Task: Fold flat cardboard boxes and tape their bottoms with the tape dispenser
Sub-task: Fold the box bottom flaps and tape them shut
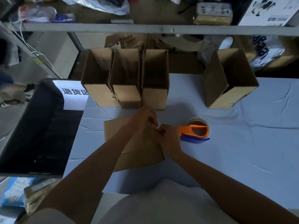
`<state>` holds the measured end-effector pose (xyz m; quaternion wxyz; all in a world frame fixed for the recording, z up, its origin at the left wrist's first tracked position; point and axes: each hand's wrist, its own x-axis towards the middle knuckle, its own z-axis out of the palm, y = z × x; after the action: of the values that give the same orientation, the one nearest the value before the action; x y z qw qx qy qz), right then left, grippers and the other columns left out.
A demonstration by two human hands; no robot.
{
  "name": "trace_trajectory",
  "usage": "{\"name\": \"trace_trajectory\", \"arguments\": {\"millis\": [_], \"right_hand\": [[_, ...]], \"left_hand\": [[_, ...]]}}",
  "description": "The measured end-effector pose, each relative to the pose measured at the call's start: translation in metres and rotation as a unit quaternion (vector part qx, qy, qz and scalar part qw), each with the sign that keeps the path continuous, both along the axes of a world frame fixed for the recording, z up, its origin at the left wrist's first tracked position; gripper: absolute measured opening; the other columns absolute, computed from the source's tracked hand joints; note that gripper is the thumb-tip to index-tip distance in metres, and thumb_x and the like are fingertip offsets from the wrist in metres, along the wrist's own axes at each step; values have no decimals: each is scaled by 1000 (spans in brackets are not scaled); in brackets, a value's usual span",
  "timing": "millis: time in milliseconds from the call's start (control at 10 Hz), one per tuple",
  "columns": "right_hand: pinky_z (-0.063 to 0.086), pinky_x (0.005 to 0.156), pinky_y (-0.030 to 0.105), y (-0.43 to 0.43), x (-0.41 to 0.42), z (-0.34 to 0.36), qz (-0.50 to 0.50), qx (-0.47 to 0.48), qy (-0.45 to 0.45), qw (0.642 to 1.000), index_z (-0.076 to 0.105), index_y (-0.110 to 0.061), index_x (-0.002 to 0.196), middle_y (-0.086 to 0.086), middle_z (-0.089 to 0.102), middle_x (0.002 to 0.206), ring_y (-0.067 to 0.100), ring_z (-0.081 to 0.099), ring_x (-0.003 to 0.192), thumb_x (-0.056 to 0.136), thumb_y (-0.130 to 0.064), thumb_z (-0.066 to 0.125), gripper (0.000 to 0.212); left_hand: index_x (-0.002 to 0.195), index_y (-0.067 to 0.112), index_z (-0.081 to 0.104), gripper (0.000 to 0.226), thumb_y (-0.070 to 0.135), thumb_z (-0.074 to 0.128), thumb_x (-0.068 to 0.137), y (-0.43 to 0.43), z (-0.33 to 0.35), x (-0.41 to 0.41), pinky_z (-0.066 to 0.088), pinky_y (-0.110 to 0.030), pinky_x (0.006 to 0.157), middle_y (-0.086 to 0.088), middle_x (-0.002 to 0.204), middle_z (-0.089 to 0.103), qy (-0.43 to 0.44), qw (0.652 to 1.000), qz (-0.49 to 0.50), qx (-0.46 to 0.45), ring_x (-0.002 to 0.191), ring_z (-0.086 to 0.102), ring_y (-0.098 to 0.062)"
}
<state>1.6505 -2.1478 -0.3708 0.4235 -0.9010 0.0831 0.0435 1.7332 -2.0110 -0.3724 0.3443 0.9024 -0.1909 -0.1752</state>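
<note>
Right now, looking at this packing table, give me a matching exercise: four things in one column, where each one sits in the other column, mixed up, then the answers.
Things
1. tape dispenser
2. flat cardboard box
3. row of three open boxes
4. lone open box

Places
A. standing apart at the far right of the table
B. gripped by the left hand and the right hand
C. lying on the table just right of the right hand
D. side by side at the far edge, left of centre

Pairs: 1-C, 2-B, 3-D, 4-A
</note>
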Motion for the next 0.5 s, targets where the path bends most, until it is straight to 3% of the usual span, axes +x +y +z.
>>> {"name": "trace_trajectory", "arguments": {"millis": [100,200,300,400,500], "right_hand": [[48,58,40,-3,-19,-7,1,-9,13,1000,60,-9,70,4,60,64,18,56,61,85,-19,62,18],[47,60,36,-9,-28,-10,7,-15,13,1000,60,-13,73,3,61,68,19,57,65,85,-18,63,14],[47,62,34,-7,-30,-8,14,-2,18,1000,62,-9,73,5,63,70,19,58,67,84,-17,64,14],[46,64,33,-7,-38,-7,46,1,17,999,64,-2,75,9,65,71,19,59,67,83,-13,64,14],[41,61,28,-11,-42,-8,53,9,4,999,64,1,73,12,64,69,19,57,64,83,-6,63,12]], "left_hand": [[71,2,70,5,-1,74,71,-4,1,-6,49,-20,69,2,91,54,-68,998,-7,4,80,56,-3],[78,7,69,12,6,77,69,-5,2,-10,49,-24,66,-2,94,59,-108,993,47,-8,84,56,-15],[81,4,58,11,-6,57,86,-3,5,-19,53,-32,56,-14,87,58,-60,988,114,-81,70,59,-26],[67,19,67,32,-5,59,85,-4,5,-27,52,-32,63,-25,100,51,-38,988,110,-104,78,58,-29],[64,17,63,28,-5,63,81,-10,7,-32,51,-32,69,-13,99,49,11,985,135,-104,88,57,-31]]}}
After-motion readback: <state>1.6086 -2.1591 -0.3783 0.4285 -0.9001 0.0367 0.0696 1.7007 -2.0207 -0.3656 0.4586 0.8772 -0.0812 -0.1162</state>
